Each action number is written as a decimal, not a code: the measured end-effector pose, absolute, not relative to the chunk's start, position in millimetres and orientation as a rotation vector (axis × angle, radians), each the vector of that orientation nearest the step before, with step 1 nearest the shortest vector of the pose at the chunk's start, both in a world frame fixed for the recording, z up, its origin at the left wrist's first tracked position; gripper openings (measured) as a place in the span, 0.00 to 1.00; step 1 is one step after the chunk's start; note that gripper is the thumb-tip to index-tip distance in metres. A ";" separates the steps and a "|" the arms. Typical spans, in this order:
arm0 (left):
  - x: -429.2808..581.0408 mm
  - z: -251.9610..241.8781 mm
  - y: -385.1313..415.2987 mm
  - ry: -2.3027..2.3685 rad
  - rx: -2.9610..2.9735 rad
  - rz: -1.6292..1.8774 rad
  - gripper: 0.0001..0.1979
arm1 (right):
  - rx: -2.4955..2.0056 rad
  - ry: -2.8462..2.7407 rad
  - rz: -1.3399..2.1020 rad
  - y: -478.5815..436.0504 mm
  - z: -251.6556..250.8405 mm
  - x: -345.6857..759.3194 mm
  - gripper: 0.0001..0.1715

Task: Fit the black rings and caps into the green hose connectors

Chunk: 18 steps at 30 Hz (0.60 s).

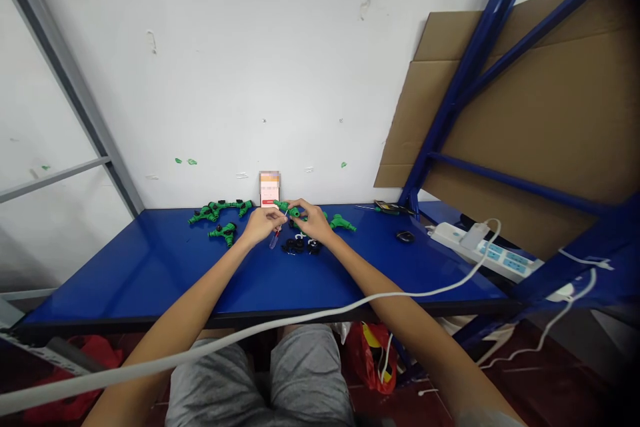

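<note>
Here at the centre of the bench, a green plastic hose fitting (291,209) is lifted just clear of the surface, right up between the two hands. The right hand (314,221) has it, fingers (302,208) curled closed around one end. The left hand (260,225) is closed on a red-handled screwdriver (275,239), its thin shaft angled up, the tip right at the fitting, though exactly where it lands is too small to tell. Just below sits a heap of black rubber rings (300,246). Out to the left lie more green branched fittings (215,211), another (341,221) off to the right, all on a blue steel bench (150,267), with a white power strip (480,243) further right.
</note>
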<state>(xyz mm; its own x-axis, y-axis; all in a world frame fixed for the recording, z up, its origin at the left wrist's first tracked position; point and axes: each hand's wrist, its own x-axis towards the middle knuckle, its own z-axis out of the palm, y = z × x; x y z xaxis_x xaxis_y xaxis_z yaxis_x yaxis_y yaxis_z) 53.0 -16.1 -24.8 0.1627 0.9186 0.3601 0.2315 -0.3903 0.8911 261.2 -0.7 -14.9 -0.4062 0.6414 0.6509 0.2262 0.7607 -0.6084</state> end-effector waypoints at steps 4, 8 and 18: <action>51.5 -20.8 -19.2 1.130 1.853 1.310 0.12 | -0.663 -1.978 0.517 0.4 -14.0 262.1 0.14; 51.5 -18.2 -22.4 1.123 1.870 1.296 0.14 | -0.652 -1.957 0.536 3.3 -16.9 260.9 0.13; 48.7 -23.8 -18.8 1.083 1.805 1.302 0.15 | -0.680 -1.942 0.546 5.7 -27.1 253.6 0.14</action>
